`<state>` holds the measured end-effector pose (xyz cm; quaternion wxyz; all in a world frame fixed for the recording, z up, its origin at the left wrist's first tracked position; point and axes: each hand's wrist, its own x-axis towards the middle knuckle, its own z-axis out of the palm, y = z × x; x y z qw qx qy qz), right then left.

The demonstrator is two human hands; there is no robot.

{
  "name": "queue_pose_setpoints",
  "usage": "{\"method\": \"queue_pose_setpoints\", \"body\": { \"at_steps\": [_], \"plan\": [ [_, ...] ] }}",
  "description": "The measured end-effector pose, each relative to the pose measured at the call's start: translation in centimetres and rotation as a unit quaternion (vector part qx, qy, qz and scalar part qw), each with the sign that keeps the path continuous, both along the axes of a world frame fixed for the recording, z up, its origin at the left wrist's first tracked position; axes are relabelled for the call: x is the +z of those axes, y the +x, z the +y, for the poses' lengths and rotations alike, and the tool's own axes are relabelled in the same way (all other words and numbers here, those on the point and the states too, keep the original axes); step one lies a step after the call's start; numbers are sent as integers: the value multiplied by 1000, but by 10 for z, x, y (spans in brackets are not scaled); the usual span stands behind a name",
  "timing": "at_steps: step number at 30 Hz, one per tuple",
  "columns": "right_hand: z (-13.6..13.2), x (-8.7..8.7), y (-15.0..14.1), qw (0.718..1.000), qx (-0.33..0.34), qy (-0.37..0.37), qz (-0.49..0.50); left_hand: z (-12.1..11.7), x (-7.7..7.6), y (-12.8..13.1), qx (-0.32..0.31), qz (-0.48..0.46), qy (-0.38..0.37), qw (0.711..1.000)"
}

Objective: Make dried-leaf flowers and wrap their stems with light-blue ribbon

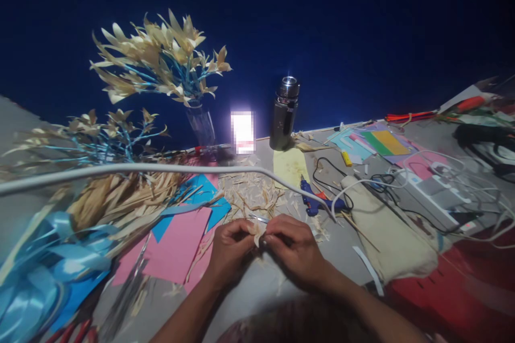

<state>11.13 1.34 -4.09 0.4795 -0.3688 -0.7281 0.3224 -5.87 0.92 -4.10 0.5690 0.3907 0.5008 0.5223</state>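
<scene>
Near the table's front, my left hand [233, 241] pinches a small pale dried-husk flower [258, 232] between thumb and fingers. My right hand [295, 244] is closed too, its fingertips pressed on the flower's other side. Just behind the fingertips shows a thin silver metal tool [258, 218], partly covered by my right hand; whether it is held or lying down I cannot tell. Husk scraps [253, 193] are strewn on the table beyond my hands. To the right of them lies a blue glue gun [311, 198].
A white cable [161, 168] crosses ahead of my hands. A glass vase [201, 126] of husk flowers and a dark flask [284, 112] stand at the back. Blue ribbon [60, 262] and pink paper [177, 241] lie left; a cloth bundle [386, 230] and power strip [432, 198] right.
</scene>
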Motion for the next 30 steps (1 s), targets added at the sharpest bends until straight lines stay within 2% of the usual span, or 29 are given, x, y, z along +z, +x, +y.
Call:
{"method": "queue_pose_setpoints", "body": {
  "at_steps": [13,20,30],
  "plan": [
    [-1,-5,-1,1000,-5,-3,3,1,0,1,11,26,14,1000],
    [0,-11,-2,1000,-24,13,11,-2,-4,0,32,104,54,993],
    [-2,-12,0,999,-35,10,9,-5,-10,-2,25,188,108,976]
  ]
}}
